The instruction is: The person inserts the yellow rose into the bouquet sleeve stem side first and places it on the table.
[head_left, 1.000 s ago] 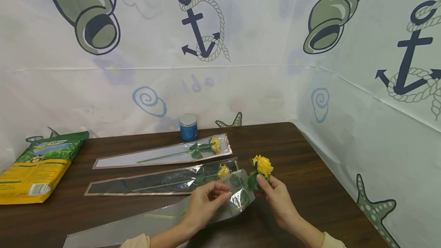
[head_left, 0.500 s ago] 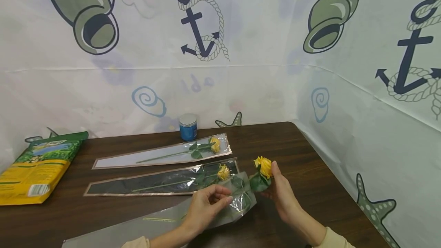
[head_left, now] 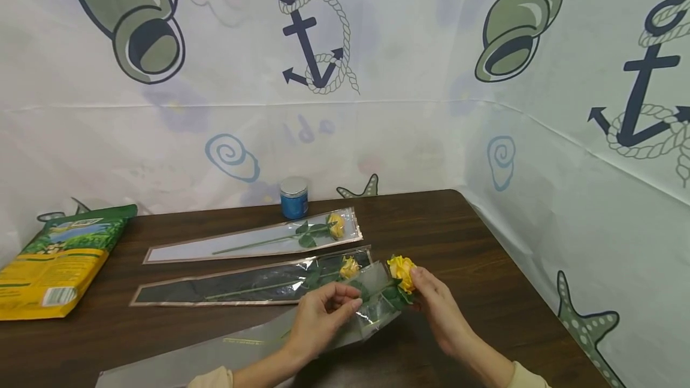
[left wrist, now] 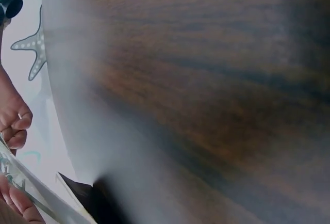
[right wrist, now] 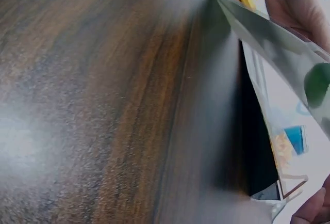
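A yellow rose [head_left: 401,272] with green leaves sticks out of the right end of a long clear plastic flower sleeve [head_left: 253,340]. My left hand [head_left: 323,319] pinches the sleeve near that open end; the stem shows through the film beside the fingertips. On the bloom's right side, my right hand [head_left: 444,313] holds the rose with thumb and fingers, the far fingers partly hidden. In the left wrist view, the right hand [left wrist: 13,118] and part of the left fingers appear at the edge. The right wrist view shows the sleeve [right wrist: 268,33] raised off the table.
Behind lie two sleeved yellow roses, one in a dark-backed sleeve [head_left: 215,288] and one in a white-backed sleeve [head_left: 215,246]. A blue jar [head_left: 294,199] stands at the table's back edge. A yellow and green bag [head_left: 64,265] lies at left on the brown table [head_left: 447,226].
The right hand leaves its hold below the bloom, straightens beside it, then takes hold of the flower's right side. The rose shifts left and down toward the sleeve; the left hand stays nearly still.
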The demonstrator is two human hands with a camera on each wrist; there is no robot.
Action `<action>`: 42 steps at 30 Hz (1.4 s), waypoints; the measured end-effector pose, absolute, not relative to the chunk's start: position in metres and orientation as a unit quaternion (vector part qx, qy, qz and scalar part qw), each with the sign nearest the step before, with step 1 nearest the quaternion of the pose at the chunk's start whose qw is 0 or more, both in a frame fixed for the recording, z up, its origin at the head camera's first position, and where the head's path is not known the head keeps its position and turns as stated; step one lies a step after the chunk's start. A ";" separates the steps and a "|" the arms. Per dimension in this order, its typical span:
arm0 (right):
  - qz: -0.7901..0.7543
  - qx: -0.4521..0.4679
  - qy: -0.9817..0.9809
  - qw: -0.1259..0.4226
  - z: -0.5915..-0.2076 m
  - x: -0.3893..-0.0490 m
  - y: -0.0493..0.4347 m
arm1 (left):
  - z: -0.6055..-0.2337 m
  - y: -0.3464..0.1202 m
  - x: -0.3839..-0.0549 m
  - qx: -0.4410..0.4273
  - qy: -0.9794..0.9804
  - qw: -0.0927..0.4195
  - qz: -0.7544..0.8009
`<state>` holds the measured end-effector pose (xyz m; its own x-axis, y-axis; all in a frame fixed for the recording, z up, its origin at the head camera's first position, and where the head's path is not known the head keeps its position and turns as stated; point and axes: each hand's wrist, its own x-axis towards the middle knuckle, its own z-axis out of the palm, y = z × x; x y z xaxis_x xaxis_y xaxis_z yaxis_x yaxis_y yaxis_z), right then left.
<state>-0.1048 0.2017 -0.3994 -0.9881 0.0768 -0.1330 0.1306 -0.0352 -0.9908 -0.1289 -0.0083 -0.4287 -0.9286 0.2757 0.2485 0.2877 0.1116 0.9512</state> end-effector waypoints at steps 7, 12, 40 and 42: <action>-0.690 0.056 0.721 0.008 -0.406 -0.102 0.198 | -0.425 -0.007 -0.130 -0.194 -0.746 0.013 -0.637; -0.671 0.061 0.738 -0.039 -0.409 -0.102 0.196 | -0.424 -0.007 -0.129 -0.195 -0.749 0.010 -0.634; -0.551 -0.063 0.810 -0.192 -0.424 -0.105 0.199 | -0.425 -0.008 -0.126 -0.241 -0.730 -0.026 -0.639; -0.542 -0.076 0.813 -0.197 -0.424 -0.104 0.199 | -0.425 -0.008 -0.127 -0.233 -0.736 -0.023 -0.635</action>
<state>-0.1040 0.1994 -0.4244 -0.9110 0.0896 0.4024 -0.3370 0.4004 -0.8521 -0.1269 -0.0076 -0.4247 -0.8905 0.3722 0.2619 0.3139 0.0856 0.9456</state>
